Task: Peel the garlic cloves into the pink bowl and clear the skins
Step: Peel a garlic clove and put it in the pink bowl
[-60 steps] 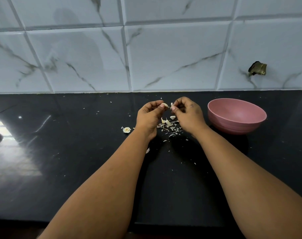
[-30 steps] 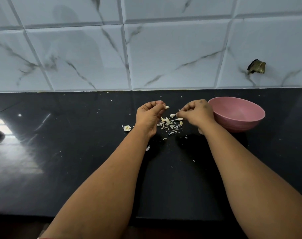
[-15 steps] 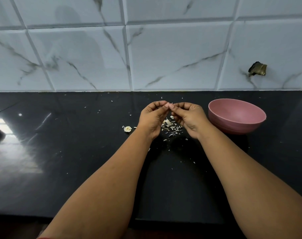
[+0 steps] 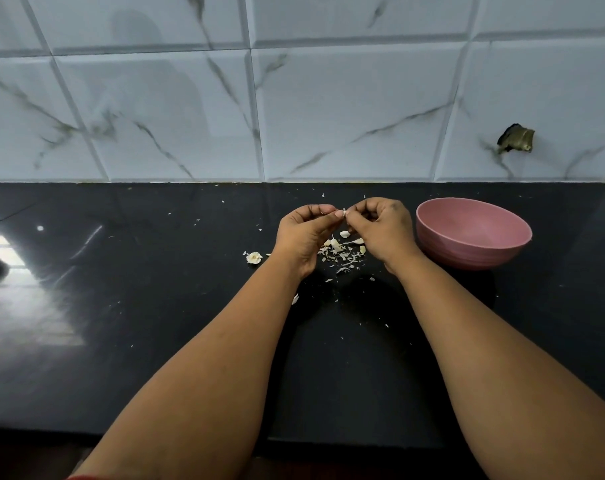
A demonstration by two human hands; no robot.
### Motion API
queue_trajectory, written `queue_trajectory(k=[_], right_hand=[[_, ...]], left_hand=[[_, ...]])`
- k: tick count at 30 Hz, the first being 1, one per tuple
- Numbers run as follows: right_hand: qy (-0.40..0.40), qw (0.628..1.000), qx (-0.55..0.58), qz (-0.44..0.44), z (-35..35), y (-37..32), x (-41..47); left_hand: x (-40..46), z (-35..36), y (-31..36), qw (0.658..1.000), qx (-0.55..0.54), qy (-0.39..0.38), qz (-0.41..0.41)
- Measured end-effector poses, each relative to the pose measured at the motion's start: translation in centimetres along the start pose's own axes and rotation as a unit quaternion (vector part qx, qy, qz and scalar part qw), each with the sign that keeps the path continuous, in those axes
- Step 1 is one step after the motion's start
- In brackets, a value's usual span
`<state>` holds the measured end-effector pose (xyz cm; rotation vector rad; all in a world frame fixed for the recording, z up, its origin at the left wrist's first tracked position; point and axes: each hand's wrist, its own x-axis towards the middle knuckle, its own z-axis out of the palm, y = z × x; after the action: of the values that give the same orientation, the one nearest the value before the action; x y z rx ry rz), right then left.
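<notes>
My left hand and my right hand meet fingertip to fingertip above the black counter, both pinching a small pale garlic clove that is mostly hidden by the fingers. Below them lies a heap of garlic skins with a few pale clove pieces among it. The pink bowl stands just right of my right hand; its inside is not visible from here.
A garlic root stub lies left of my left wrist. Tiny skin flakes are scattered over the black counter. A marble-tiled wall rises behind, with a broken hole at the right.
My right hand went toward the bowl a second ago, then came back to meet the left hand. Both hands now pinch the clove between them.
</notes>
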<state>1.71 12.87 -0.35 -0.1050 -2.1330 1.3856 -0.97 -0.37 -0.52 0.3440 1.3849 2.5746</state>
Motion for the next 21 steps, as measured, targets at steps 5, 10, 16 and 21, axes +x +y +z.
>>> queue_trajectory(k=[5,10,16,21], right_hand=[[-0.016,1.0,0.02,0.013,0.19,-0.2,-0.06],[-0.021,0.997,0.049,0.054,0.59,-0.19,0.05],[-0.017,0.999,-0.007,0.037,0.52,0.07,0.6],[0.017,0.998,-0.06,-0.006,-0.01,0.76,0.52]], left_hand=[[0.33,-0.12,0.06,0.999,-0.028,-0.011,-0.031],[0.57,-0.19,-0.01,0.998,-0.035,-0.012,-0.043],[0.35,0.01,0.04,0.998,-0.027,-0.032,-0.038],[0.48,-0.04,0.16,0.998,-0.042,-0.011,-0.036]])
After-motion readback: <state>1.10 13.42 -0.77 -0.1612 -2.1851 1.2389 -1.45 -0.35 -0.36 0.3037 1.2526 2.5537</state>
